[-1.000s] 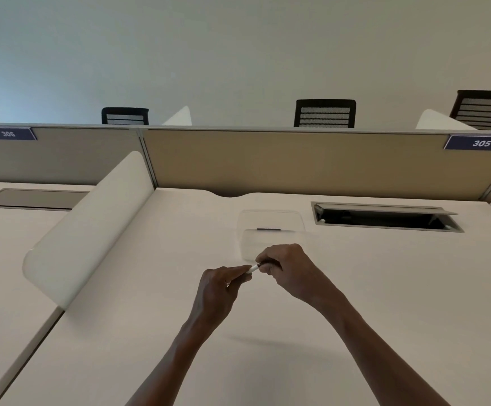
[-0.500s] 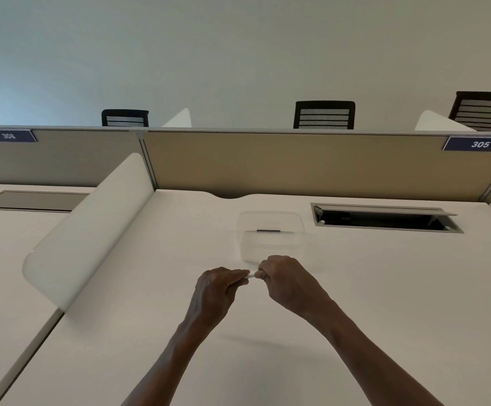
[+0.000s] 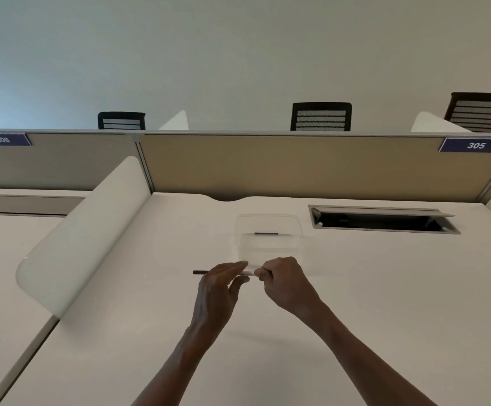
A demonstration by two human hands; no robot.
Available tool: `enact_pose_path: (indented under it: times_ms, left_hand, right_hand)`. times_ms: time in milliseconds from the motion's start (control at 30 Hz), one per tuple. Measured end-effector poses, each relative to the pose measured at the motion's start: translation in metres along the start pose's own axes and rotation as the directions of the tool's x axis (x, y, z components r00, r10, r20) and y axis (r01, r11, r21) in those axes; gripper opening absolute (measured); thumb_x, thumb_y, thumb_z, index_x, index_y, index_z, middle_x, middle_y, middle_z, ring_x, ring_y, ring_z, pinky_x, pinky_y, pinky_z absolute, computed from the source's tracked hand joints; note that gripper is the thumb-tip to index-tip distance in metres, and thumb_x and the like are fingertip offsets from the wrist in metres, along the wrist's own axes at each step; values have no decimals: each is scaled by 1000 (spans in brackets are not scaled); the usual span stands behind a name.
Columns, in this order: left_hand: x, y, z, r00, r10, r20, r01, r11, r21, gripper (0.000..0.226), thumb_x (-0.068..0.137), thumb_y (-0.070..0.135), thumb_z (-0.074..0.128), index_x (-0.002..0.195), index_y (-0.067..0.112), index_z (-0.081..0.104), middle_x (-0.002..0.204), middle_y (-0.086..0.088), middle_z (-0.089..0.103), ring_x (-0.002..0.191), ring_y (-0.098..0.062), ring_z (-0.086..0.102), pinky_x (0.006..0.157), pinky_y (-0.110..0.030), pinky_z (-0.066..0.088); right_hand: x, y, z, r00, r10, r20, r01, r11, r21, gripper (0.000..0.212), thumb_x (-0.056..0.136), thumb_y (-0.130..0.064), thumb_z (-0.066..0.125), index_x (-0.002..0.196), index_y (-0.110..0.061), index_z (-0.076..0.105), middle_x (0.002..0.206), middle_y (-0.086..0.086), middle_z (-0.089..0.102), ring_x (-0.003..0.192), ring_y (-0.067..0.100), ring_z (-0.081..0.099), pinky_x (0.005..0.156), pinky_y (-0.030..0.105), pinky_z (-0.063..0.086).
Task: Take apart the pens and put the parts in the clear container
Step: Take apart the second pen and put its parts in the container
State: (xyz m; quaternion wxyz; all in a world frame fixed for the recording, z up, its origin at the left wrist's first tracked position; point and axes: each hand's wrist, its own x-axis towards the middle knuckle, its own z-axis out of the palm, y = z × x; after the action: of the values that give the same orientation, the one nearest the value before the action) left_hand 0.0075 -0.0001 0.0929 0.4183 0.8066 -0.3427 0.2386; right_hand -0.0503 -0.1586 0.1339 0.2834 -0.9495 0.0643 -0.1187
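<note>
**deskwatcher:** ok so what's going on with the pen (image 3: 248, 273) right now?

**penpal22:** It's held level above the white desk (image 3: 384, 288), just in front of the clear container (image 3: 268, 238). The right hand (image 3: 285, 281) has its fingers curled round the pale barrel at its right end. The left hand (image 3: 219, 284) looks looser: the fingers are stretched out along the barrel, thumb underneath, so a light pinch rather than a fist. A thin dark bit (image 3: 200, 272) sticks out past the left hand to the left. Can't tell if it's a refill or a tip, too small.

**deskwatcher:** anything in the container?

**penpal22:** One short dark piece (image 3: 266, 233) lying flat inside, toward the back. The container sits on the desk between the hands and the tan partition (image 3: 297, 168).

**deskwatcher:** rest of the desk?

**penpal22:** An open cable hatch (image 3: 382, 222) right of the container, a white curved divider (image 3: 83, 232) on the left, and a "305" label (image 3: 476, 145) on the partition.
</note>
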Motion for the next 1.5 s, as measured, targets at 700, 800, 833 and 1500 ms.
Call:
enact_pose_path:
  times_ms: [700, 800, 833, 1500]
  left_hand:
    - [8, 28, 0, 431, -726, 536, 609, -204, -766, 19, 83, 17, 76, 84, -2, 78, 91, -17, 76, 87, -23, 75, 71, -23, 59]
    - [12, 29, -3, 450, -732, 511, 591, -185, -785, 15, 86, 11, 72, 86, -2, 78, 92, -17, 76, 87, -23, 75, 72, -24, 59]
    - [12, 29, -4, 457, -732, 505, 582, -183, -792, 14, 86, 10, 71, 87, -3, 77, 92, -18, 76, 86, -23, 75, 72, -24, 59]
    - [19, 28, -17, 447, -762, 469, 579, -153, -801, 17, 72, 15, 79, 82, 2, 80, 90, -18, 77, 80, -23, 76, 67, -24, 60]
  right_hand:
    - [-4, -2, 8, 949, -270, -161, 258, 962, -94, 21, 97, -17, 55, 82, -4, 63, 74, 8, 59, 67, 24, 54, 59, 35, 44]
    - [-3, -8, 9, 961, -231, -152, 226, 973, -52, 29, 99, -17, 50, 74, -5, 57, 69, 5, 59, 62, 22, 51, 57, 33, 42]
    - [-1, -11, 9, 974, -179, -142, 183, 983, 17, 33, 99, -19, 48, 70, -7, 56, 65, 1, 58, 59, 18, 49, 56, 30, 40]
    - [4, -7, -2, 896, -445, -19, 418, 855, -307, 27, 102, -31, 39, 95, -12, 56, 84, 2, 56, 69, 19, 51, 55, 36, 46]
